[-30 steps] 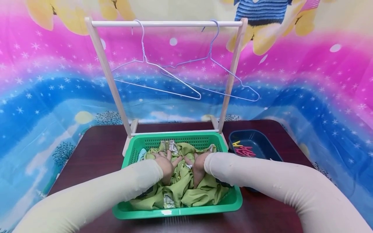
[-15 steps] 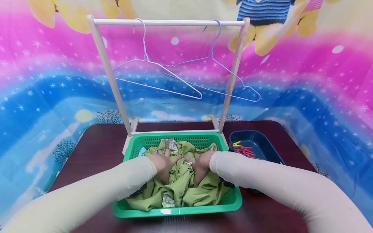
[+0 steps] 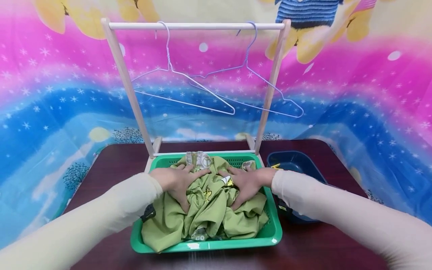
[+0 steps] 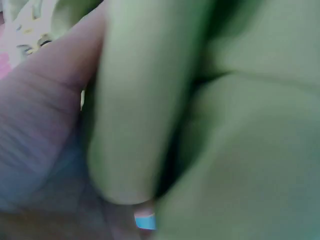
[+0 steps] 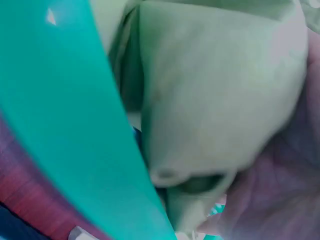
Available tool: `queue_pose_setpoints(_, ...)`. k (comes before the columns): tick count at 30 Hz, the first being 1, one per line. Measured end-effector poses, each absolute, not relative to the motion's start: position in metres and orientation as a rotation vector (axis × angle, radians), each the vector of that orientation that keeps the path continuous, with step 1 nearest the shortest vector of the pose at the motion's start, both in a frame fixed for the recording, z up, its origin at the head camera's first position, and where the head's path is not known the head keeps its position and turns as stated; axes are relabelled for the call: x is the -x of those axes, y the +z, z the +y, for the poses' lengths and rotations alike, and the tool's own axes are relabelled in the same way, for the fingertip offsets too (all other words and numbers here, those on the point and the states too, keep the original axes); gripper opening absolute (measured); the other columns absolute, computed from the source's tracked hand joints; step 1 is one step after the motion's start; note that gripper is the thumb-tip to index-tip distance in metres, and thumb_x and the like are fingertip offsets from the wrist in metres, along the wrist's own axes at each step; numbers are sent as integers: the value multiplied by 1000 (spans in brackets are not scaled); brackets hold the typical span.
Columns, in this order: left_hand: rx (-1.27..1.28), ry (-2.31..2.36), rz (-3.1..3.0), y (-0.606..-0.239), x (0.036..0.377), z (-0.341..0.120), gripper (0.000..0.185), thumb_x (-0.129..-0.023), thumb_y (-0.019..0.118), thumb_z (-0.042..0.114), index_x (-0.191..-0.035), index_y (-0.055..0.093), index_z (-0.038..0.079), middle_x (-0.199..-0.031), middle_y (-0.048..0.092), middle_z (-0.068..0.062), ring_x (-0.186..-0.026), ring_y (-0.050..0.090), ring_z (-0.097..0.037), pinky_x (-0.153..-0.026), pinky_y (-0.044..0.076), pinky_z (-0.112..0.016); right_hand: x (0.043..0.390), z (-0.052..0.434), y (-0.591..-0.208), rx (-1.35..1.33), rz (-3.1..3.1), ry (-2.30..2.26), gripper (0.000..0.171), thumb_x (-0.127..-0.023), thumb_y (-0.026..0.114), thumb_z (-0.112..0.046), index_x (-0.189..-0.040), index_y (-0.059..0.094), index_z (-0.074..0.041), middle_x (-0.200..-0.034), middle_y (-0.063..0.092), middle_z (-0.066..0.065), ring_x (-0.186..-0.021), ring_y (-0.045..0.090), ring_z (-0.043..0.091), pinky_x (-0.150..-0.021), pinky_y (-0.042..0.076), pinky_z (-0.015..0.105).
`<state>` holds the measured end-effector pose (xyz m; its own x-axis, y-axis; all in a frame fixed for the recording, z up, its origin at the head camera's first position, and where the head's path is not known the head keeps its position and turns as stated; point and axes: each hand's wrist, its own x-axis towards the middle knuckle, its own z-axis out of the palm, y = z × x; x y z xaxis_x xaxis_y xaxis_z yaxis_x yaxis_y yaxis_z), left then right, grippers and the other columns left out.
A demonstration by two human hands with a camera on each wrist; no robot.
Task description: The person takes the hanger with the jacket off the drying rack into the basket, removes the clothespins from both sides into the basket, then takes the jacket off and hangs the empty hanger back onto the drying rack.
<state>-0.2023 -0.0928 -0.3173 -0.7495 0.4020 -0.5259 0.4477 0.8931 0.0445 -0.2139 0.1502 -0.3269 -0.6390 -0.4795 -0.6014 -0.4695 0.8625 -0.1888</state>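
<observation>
Right now the left hand (image 3: 177, 181) and right hand (image 3: 247, 181) each grip folds of the green garment (image 3: 206, 210) bunched in the green basket (image 3: 274, 235), fingers curled in. Soft, light, floppy cloth; probably best gathered at 2 edges.

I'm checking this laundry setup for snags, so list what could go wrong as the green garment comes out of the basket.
1. Both the left hand and right hand grip the crumpled green garment, which fills the green basket; lifting it may drag the light basket along.
2. The rack stands right behind the basket; a rising bundle could knock it or the two wire hangers.
3. The blue tray of clips sits beside the right forearm and could be bumped.
</observation>
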Motion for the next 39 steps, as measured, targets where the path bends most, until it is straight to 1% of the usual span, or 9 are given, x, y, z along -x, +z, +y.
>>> queue_pose_setpoints(3, -650, -31, 2507, -304, 199, -100, 138, -62, 91, 61, -160, -5, 44, -171, -1, -16, -157, 3, -43, -118, 22, -70, 215, 161, -316, 771, 2359, -107, 119, -83, 73, -63, -162, -10, -31, -172, -9, 8, -159, -3, 34, -123, -2, 67)
queue_pose_setpoints(6, -683, 76, 2503, -292, 192, -108, 135, -66, 86, 64, -161, -6, 42, -170, -9, -16, -157, -3, -43, -115, 18, -75, 212, 169, -306, 855, 2376, -199, 116, -87, 68, -62, -162, -14, -29, -171, -8, 10, -159, -3, 36, -122, 0, 67)
queue_pose_setpoints(10, -676, 118, 2496, -285, 178, -116, 129, -70, 78, 72, -161, -7, 42, -170, -15, -16, -156, -5, -47, -110, 14, -81, 199, 169, -301, 905, 2426, -337, 96, -95, 50, -66, -161, -13, -35, -172, -9, 9, -159, -4, 35, -122, 1, 69)
queue_pose_setpoints(13, -634, 86, 2485, -287, 166, -118, 128, -68, 76, 76, -160, -7, 44, -170, -15, -15, -155, -4, -49, -108, 17, -83, 185, 163, -304, 896, 2437, -350, 90, -94, 41, -76, -158, -15, -45, -171, -14, 5, -158, -8, 36, -120, 0, 72)
queue_pose_setpoints(20, -569, 13, 2490, -306, 155, -115, 137, -60, 83, 75, -158, -9, 48, -171, -13, -7, -157, -1, -44, -105, 24, -83, 167, 149, -317, 789, 2459, -201, 103, -83, 52, -84, -156, -12, -52, -171, -16, 0, -158, -10, 37, -118, 2, 74)
queue_pose_setpoints(23, -557, 6, 2477, -316, 157, -112, 140, -58, 86, 70, -158, -9, 48, -171, -14, -8, -157, 0, -44, -108, 23, -81, 166, 144, -321, 741, 2460, -141, 104, -81, 55, -84, -155, -11, -55, -171, -15, -2, -158, -10, 37, -119, 2, 74)
queue_pose_setpoints(29, -541, -60, 2483, -331, 164, -105, 143, -54, 90, 67, -158, -6, 49, -171, -13, -7, -157, 4, -44, -108, 34, -73, 169, 136, -330, 680, 2460, -36, 105, -81, 57, -82, -155, -12, -56, -172, -11, -2, -158, 1, 40, -119, 12, 72)
queue_pose_setpoints(34, -526, -143, 2483, -337, 167, -99, 143, -52, 90, 68, -158, -4, 50, -172, -9, -6, -157, 8, -43, -93, 53, -56, 169, 130, -336, 639, 2475, 67, 107, -79, 58, -84, -155, -12, -55, -172, -7, 0, -158, 9, 40, -117, 18, 73)
queue_pose_setpoints(39, -524, -241, 2481, -342, 168, -95, 142, -52, 90, 70, -159, -2, 50, -173, -4, -4, -156, 15, -42, -73, 56, -44, 168, 123, -341, 597, 2482, 153, 110, -77, 58, -86, -156, -11, -54, -173, -3, -1, -158, 12, 36, -118, 20, 72)
